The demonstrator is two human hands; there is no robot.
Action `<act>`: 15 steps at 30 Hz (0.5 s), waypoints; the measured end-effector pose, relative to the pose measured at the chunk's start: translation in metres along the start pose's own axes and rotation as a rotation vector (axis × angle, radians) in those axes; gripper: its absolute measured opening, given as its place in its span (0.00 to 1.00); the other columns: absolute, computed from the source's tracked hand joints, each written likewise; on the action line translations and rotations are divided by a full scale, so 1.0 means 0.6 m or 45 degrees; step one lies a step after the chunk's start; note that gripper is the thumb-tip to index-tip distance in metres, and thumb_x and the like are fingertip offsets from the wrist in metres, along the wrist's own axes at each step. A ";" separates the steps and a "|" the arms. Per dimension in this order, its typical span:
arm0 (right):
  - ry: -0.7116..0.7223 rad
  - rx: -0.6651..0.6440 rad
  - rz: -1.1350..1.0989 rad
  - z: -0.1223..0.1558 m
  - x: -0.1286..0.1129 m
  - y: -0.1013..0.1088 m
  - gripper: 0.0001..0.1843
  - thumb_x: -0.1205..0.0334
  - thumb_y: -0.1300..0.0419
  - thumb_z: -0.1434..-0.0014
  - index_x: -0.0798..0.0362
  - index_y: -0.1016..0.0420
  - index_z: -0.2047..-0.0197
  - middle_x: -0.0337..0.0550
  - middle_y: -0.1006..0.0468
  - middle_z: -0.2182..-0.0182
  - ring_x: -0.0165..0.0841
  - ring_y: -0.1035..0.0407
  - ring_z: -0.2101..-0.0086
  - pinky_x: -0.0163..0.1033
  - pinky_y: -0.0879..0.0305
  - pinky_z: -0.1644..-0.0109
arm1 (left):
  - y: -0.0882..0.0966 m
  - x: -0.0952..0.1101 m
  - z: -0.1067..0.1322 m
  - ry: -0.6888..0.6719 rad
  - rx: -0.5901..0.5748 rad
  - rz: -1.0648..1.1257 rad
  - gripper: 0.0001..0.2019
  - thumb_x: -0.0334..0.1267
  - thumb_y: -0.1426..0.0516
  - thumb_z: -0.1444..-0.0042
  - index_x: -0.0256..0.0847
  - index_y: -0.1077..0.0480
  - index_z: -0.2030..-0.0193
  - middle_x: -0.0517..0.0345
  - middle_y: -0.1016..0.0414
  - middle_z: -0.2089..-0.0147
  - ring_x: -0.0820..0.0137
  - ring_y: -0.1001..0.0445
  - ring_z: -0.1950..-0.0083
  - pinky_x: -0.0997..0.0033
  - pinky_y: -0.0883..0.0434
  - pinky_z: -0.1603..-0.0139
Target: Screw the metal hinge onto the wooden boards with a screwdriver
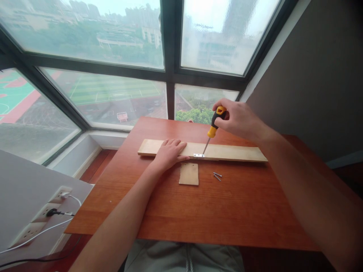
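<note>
A long pale wooden board point(232, 152) lies across the far part of a reddish wooden table point(198, 211). My left hand point(169, 152) lies flat on the board, fingers stretched out, pressing it down. My right hand point(241, 119) is wrapped round the yellow-and-black handle of a screwdriver point(213, 127). The screwdriver tilts down to the left, its tip on a small metal hinge plate point(199, 155) at the board's near edge. A small square wooden piece point(189, 174) lies just in front of the hinge. Two loose screws point(217, 176) rest on the table to its right.
Large windows stand right behind the table's far edge. A grey wall rises on the right. At lower left a white surface carries a power strip point(42, 217) with plugged-in cables. My lap shows below the table's near edge.
</note>
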State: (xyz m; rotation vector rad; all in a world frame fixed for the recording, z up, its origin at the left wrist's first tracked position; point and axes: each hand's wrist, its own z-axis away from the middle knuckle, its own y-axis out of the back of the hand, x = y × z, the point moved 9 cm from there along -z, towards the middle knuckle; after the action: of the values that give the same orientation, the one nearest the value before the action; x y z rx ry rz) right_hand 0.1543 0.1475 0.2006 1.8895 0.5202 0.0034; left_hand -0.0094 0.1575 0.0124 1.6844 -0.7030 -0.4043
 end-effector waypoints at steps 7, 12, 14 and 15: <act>-0.055 0.016 -0.020 0.017 0.019 0.002 0.14 0.63 0.41 0.48 0.49 0.26 0.57 0.43 0.22 0.67 0.37 0.30 0.69 0.42 0.38 0.64 | 0.000 -0.001 0.000 0.005 -0.004 0.001 0.28 0.62 0.46 0.40 0.47 0.33 0.41 0.50 0.27 0.44 0.57 0.31 0.44 0.59 0.40 0.42; -0.075 0.037 -0.004 0.018 0.024 0.001 0.13 0.63 0.42 0.48 0.50 0.26 0.57 0.43 0.22 0.68 0.36 0.31 0.70 0.41 0.38 0.65 | -0.001 -0.001 0.000 -0.001 -0.004 -0.005 0.28 0.62 0.47 0.40 0.47 0.34 0.40 0.49 0.27 0.44 0.57 0.31 0.44 0.59 0.40 0.42; -0.060 0.037 0.010 0.017 0.023 0.000 0.13 0.63 0.42 0.48 0.49 0.26 0.57 0.42 0.22 0.68 0.36 0.31 0.70 0.41 0.38 0.65 | -0.001 -0.001 0.000 -0.002 0.002 -0.007 0.28 0.62 0.47 0.40 0.47 0.34 0.40 0.49 0.28 0.44 0.56 0.31 0.44 0.59 0.40 0.42; -0.049 0.038 0.021 0.017 0.021 0.000 0.13 0.63 0.42 0.47 0.49 0.27 0.57 0.42 0.22 0.68 0.36 0.31 0.70 0.41 0.37 0.65 | -0.001 -0.001 0.001 -0.001 0.004 -0.008 0.28 0.62 0.47 0.40 0.47 0.34 0.40 0.49 0.28 0.44 0.56 0.31 0.44 0.58 0.40 0.42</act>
State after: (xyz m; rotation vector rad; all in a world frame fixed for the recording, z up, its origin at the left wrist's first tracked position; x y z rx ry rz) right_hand 0.1684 0.1429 0.1936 1.9192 0.4807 -0.0297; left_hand -0.0100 0.1580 0.0114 1.6898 -0.6993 -0.4084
